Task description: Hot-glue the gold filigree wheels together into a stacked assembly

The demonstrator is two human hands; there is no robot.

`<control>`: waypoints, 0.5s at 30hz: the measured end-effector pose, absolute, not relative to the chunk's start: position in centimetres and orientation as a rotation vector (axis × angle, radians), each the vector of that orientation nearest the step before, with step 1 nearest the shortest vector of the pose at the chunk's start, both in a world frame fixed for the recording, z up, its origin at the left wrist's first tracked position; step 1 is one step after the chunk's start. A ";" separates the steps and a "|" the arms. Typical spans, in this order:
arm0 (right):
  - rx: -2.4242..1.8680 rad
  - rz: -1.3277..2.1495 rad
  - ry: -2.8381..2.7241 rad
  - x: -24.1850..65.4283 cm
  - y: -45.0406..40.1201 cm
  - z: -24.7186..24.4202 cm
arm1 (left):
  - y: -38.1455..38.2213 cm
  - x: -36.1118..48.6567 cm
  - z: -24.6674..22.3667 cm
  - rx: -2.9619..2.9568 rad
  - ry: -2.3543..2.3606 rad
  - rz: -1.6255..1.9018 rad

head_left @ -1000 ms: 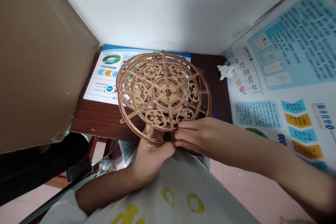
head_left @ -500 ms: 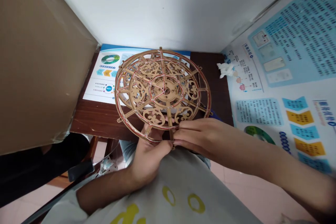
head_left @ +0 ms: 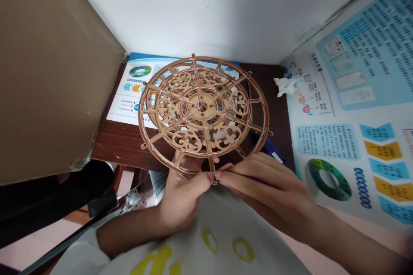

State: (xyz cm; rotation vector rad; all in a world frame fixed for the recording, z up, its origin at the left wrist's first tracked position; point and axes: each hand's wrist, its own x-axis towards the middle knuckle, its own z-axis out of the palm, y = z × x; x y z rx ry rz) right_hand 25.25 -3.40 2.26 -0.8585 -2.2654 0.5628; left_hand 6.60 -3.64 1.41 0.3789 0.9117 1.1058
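A round laser-cut wooden wheel (head_left: 201,107) with scrollwork panels and spokes, wound with thin red and white thread, stands tilted above the table. Its lower rim sits between my hands. My left hand (head_left: 182,193) grips the lower rim, with its fingers partly hidden behind the wheel. My right hand (head_left: 261,180) comes in from the right, and its fingertips pinch the tip of the bottom spoke (head_left: 213,178) against my left thumb. The wheel's back layers are partly hidden.
A brown cardboard sheet (head_left: 48,73) blocks the left side. Behind the wheel lie a printed leaflet (head_left: 127,103) and a dark wooden table (head_left: 109,146). A blue object (head_left: 269,148) shows under the wheel's right edge. A large printed poster (head_left: 351,116) with a white figurine (head_left: 285,86) fills the right.
The wheel has tilted to face me more squarely and looks larger. My right forearm has swung lower, and the view has shifted slightly.
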 end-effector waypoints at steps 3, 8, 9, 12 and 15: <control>-0.861 0.530 -2.230 25.0 -3.7 2.4 | -3.7 6.6 1.4 0.340 0.896 1.089; -0.902 0.540 -2.190 25.0 -4.3 2.0 | -4.0 6.6 1.3 0.312 0.846 1.097; -0.917 0.539 -2.177 25.0 -4.5 1.8 | -4.0 6.5 1.4 0.307 0.841 1.097; -0.944 0.544 -2.148 25.0 -4.8 1.5 | -4.0 6.5 1.5 0.295 0.831 1.103; -0.962 0.547 -2.128 24.9 -4.8 1.4 | -4.0 6.6 1.6 0.305 0.839 1.092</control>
